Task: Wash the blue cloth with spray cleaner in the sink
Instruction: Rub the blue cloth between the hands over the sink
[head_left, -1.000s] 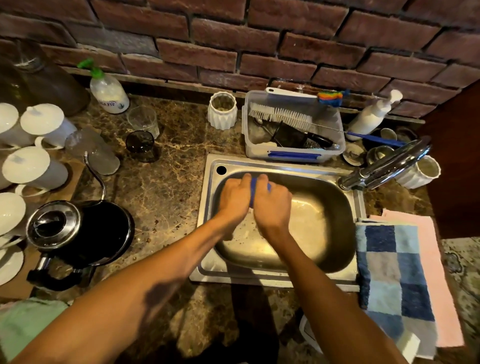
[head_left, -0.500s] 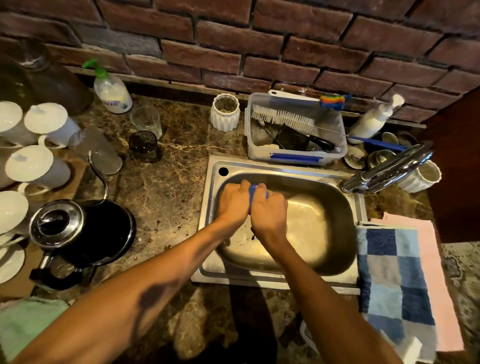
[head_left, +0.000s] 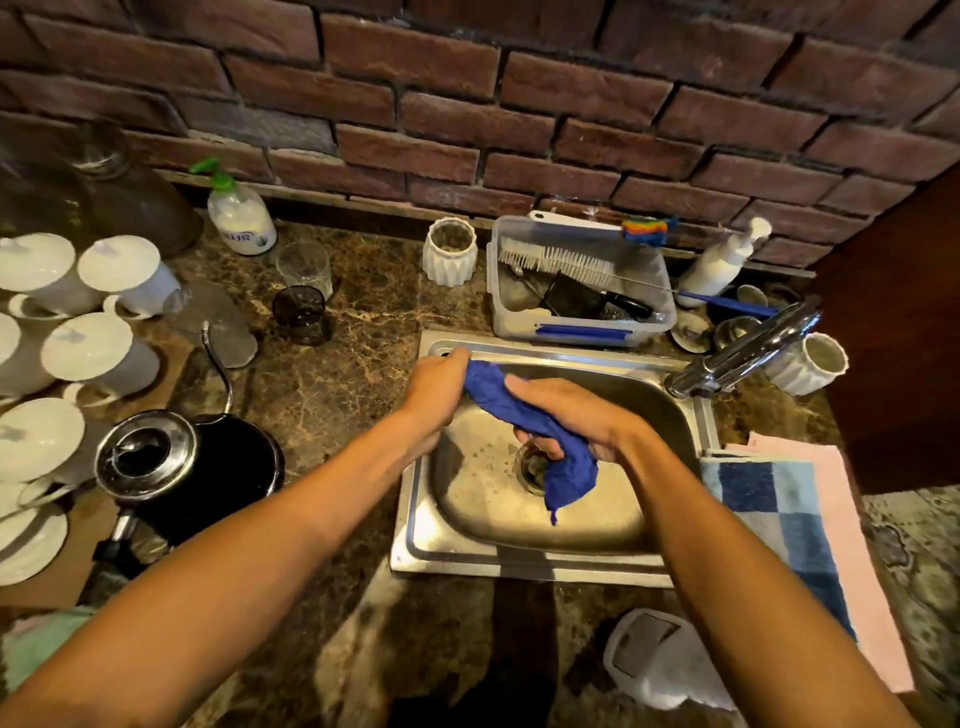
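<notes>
The blue cloth (head_left: 524, 415) is twisted into a rope above the steel sink (head_left: 550, 564). My left hand (head_left: 439, 387) grips its upper end at the sink's back-left corner. My right hand (head_left: 569, 415) is closed around its middle, over the drain (head_left: 532, 465). The cloth's loose end hangs down past the drain. Two white bottles stand by the wall: one with a green pump (head_left: 240, 213) at the left and one with a white pump (head_left: 719, 265) at the right; I cannot tell which holds the cleaner.
A chrome faucet (head_left: 748, 348) reaches in from the sink's right. A plastic tub with brushes (head_left: 582, 283) sits behind the sink. A kettle (head_left: 171, 462) and white cups (head_left: 98, 353) crowd the left counter. Checked and pink towels (head_left: 795, 530) lie at the right.
My hands were pressed together on the bunched cloth at the back of the sink. They have pulled apart, the right hand moving right and nearer, stretching the cloth into a twisted length.
</notes>
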